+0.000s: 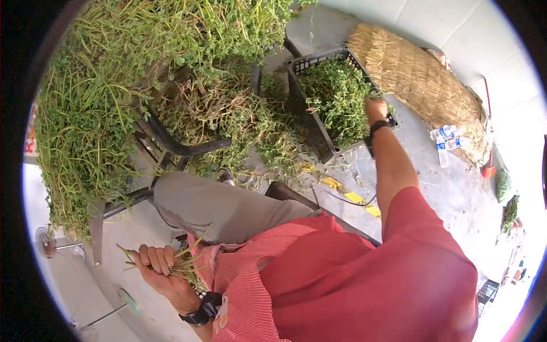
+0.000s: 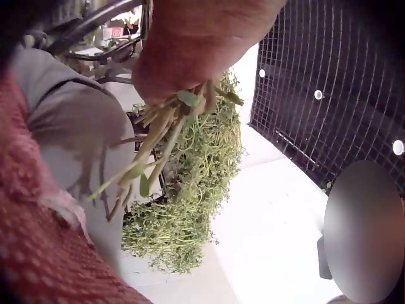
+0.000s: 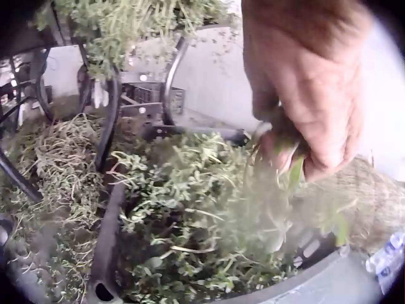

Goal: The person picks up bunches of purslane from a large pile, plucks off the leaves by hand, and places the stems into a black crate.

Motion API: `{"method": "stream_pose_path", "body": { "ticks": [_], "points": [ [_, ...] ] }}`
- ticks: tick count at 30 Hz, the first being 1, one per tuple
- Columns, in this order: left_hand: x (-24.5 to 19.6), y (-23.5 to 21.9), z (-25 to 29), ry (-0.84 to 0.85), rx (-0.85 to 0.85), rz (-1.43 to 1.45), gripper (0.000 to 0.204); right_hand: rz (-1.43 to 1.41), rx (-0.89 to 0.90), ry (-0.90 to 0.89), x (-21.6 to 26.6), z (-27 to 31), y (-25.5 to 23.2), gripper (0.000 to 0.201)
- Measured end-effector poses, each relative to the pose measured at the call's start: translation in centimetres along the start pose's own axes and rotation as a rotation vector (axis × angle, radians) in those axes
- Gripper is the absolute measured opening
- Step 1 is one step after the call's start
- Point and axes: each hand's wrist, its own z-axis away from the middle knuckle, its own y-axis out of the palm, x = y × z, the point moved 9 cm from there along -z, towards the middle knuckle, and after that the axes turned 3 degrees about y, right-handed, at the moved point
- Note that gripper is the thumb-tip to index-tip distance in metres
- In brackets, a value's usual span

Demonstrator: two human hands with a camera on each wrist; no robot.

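Note:
My left hand grips a small bunch of green stems beside my thigh; in the left wrist view the stems stick out below the hand. Stretched out over the near right edge of a black crate, my right hand pinches some leafy sprigs, blurred in the right wrist view, where the hand has its fingers curled round them. Leafy greens fill much of the crate, seen also as greens under the hand.
A large heap of greens lies at the left and top. Cut stems lie on the floor between the chair frame and the crate. Right of the crate are a rolled straw mat and several plastic bottles.

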Motion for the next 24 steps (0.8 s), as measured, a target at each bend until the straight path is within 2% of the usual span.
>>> {"method": "stream_pose_path", "body": {
  "ticks": [1, 2, 4, 6, 8, 10, 14, 16, 17, 19, 20, 21, 23, 24],
  "points": [
    [-0.3, 0.1, 0.0, -0.007, 0.06, -0.014, 0.036, 0.005, 0.06, 0.081, -2.0, -1.6, 0.6, 0.033],
    [-0.5, 0.1, 0.0, -0.001, 0.052, -0.021, 0.036, -0.059, 0.113, 0.033, -3.2, -3.4, 1.8, 0.035],
    [-1.0, -1.6, 0.0, 0.059, -0.131, -0.054, 0.038, -0.252, 0.06, -0.043, -3.0, -2.7, -0.1, 0.032],
    [-1.0, -1.6, 0.1, 0.075, -0.183, -0.065, 0.038, -0.404, -0.023, -0.094, -3.0, -1.9, -2.2, 0.03],
    [-1.2, -2.5, 0.2, 0.091, -0.226, -0.075, 0.038, -0.48, -0.049, -0.015, -4.2, -2.2, -2.5, 0.029],
    [-1.3, -2.7, -0.2, 0.038, -0.107, -0.063, 0.038, -0.564, -0.052, 0.132, -6.1, -3.5, -1.9, 0.029],
    [-2.0, -3.7, 0.0, 0.061, -0.134, -0.022, 0.036, -0.328, 0.057, 0.079, -6.0, -3.2, -0.8, 0.026],
    [-2.9, -4.9, 0.4, 0.15, -0.307, -0.032, 0.031, -0.391, 0.018, 0.28, -7.1, -2.4, 1.6, 0.029],
    [-3.5, -5.5, 0.6, 0.151, -0.308, -0.026, 0.031, -0.187, -0.031, 0.193, -7.3, -2.5, 3.1, 0.028],
    [-4.8, -6.6, 0.5, 0.052, -0.125, -0.036, 0.024, 0.125, -0.121, 0.017, -6.2, -1.0, 5.2, 0.026],
    [-6.2, -8.5, 0.7, 0.115, -0.167, -0.12, 0.02, 0.23, -0.155, -0.082, -4.8, 0.7, 5.9, 0.025],
    [-6.6, -9.4, 0.6, 0.115, -0.166, -0.12, 0.02, -0.009, -0.12, -0.022, -3.0, 4.5, 6.4, 0.027],
    [-9.1, -12.9, 2.2, 0.168, -0.356, -0.337, 0.019, 0.106, -0.016, -0.407, 1.0, 8.6, 11.5, 0.026],
    [-9.0, -12.9, 2.4, 0.091, -0.258, -0.327, 0.016, 0.207, -0.009, -0.573, 2.8, 11.1, 12.9, 0.023]
  ]
}}
